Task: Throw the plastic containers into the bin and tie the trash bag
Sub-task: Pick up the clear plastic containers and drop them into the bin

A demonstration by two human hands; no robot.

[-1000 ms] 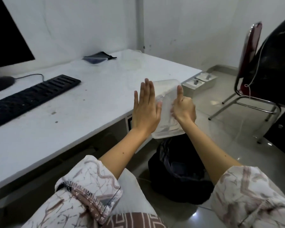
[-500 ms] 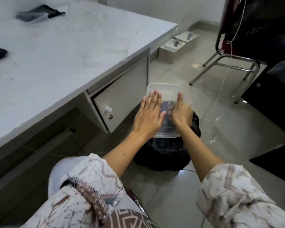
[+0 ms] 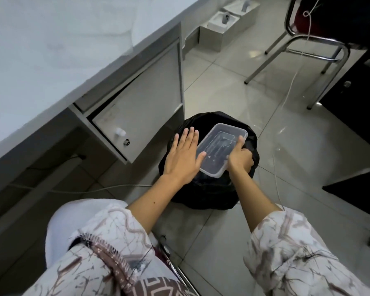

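Counting: one plastic container [image 3: 220, 149], one bin [image 3: 203, 195]

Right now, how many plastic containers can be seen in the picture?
1. The clear plastic container is above the black trash bag, between the left hand and right hand. Others may lie hidden inside the bag.

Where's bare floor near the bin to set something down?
Bare tile lies right of the bin, up to the white cable, and in front, between the sleeves. Far side is bare up to the chair legs. Crowded: bin mouth, under both hands and the container; left, the drawer stands close.
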